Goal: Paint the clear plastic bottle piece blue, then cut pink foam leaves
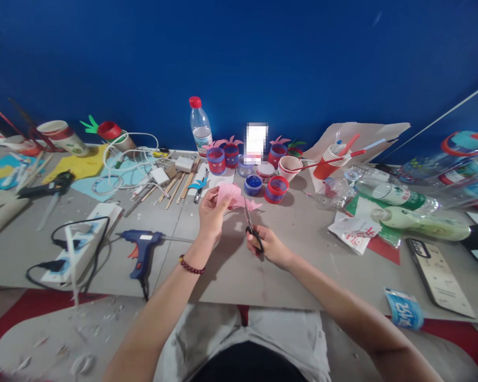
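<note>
My left hand (211, 212) pinches a piece of pink paper (233, 196) and holds it up above the grey table (231, 265). My right hand (269, 245) grips black-handled scissors (252, 225), whose blades point up into the paper's lower edge. A dark red bead bracelet (190, 266) sits on my left wrist. Just behind the paper stand small decorated cups (216, 159) with red and blue bands, and a blue paint pot (253, 184).
A blue glue gun (143, 245) lies left of my arm, next to a white power strip (82, 241) with black cables. A water bottle (200, 127) stands at the back. Wooden sticks (177, 187), plastic bottles (406, 199) and a phone (436, 273) lie around.
</note>
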`<state>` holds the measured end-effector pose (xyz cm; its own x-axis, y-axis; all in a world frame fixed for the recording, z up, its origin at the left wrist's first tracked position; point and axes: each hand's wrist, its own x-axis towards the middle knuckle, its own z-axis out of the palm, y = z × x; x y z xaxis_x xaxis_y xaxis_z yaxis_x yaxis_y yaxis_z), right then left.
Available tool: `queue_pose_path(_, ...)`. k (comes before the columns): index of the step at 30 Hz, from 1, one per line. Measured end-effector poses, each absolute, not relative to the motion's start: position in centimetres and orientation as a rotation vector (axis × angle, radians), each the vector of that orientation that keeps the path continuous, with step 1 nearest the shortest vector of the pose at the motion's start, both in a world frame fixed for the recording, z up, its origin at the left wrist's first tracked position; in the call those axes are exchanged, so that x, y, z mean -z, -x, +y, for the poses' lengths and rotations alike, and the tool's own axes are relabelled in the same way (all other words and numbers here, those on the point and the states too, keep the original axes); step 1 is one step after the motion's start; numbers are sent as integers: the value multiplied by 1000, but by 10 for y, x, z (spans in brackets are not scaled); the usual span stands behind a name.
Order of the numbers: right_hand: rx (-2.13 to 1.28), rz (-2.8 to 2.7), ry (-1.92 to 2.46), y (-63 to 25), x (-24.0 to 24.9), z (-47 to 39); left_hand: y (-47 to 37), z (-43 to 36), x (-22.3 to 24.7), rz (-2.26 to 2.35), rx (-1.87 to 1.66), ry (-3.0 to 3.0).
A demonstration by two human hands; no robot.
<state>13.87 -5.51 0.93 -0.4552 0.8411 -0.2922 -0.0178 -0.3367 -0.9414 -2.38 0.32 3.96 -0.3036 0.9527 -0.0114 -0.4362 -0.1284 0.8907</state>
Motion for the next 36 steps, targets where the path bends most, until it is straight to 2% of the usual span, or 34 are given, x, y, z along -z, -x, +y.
queue_pose_path(5, -1822, -1281, 1117, -138, -9, -54, 19, -2, -40, 932, -1557, -820)
queue_pose_path(15, -1750, -1273, 1110, -139, -5, -54, 21, -11, -34, 1058, -1347, -1067)
queue_pose_path(25, -1816, -1285, 1096, -137, -12, -54, 20, -4, -28, 1079, -1464, -880)
queue_pose_path(36, -1847, -1295, 1121, -141, -9, -53, 23, -6, -35, 1031, -1495, -959)
